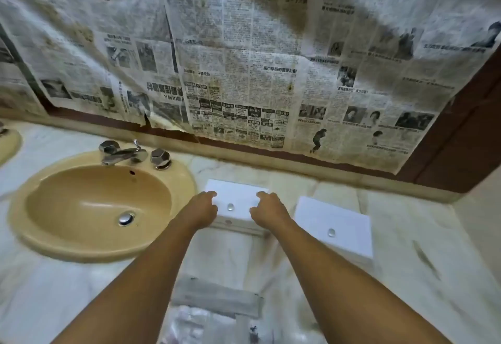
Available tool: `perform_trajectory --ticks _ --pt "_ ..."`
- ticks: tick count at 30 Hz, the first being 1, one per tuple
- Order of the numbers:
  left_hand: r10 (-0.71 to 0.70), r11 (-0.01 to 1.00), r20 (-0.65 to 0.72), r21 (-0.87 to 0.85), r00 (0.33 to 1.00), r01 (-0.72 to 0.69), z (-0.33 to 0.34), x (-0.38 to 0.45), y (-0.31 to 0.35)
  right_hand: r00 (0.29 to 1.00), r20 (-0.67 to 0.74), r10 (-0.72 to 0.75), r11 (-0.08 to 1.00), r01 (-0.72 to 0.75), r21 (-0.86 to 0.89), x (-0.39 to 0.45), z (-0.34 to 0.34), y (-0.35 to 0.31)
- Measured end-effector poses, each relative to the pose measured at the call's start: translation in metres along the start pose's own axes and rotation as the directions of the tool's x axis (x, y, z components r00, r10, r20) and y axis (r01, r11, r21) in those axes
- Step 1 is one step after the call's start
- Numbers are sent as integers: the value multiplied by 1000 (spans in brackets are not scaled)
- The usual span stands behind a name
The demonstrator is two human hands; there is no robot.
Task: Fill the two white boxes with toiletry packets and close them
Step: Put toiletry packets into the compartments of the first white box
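Two white boxes stand on the marble counter, each with its lid down and a small clear knob on the lid. The left box (235,196) sits right of the sink; my left hand (202,208) holds its left edge and my right hand (267,208) holds its right edge, fingers curled over the lid. The right box (334,228) stands apart, untouched. Grey toiletry packets (217,299) and clear plastic wrapping (189,322) lie on the counter near the front edge, between my forearms.
A beige oval sink (100,202) with a chrome tap (122,154) and two faceted handles fills the left. Newspaper (244,72) covers the wall behind. A brown wall panel (461,154) closes the right corner. Part of a second basin (8,143) shows at far left.
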State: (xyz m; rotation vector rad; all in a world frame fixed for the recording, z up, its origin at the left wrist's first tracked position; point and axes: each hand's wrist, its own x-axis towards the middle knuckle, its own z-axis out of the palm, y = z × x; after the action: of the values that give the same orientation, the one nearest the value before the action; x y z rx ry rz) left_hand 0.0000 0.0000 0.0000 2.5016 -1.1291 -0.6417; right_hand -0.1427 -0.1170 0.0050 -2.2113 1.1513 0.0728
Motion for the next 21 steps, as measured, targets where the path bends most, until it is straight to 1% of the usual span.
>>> perform_trajectory --ticks 3,6,13,21 --pt "-18 997 94 76 995 11 8 0 -6 997 74 10 999 -7 -47 -1 10 2" --pt "-13 993 115 117 993 -1 16 -4 -8 991 132 2 996 10 -89 -4 22 5" --pt "-1 987 103 159 995 -16 24 -28 -16 992 127 -23 995 35 -92 -24 32 12" --pt "-6 990 74 143 997 -4 38 -81 -21 993 93 -75 993 83 -87 -69 46 31"
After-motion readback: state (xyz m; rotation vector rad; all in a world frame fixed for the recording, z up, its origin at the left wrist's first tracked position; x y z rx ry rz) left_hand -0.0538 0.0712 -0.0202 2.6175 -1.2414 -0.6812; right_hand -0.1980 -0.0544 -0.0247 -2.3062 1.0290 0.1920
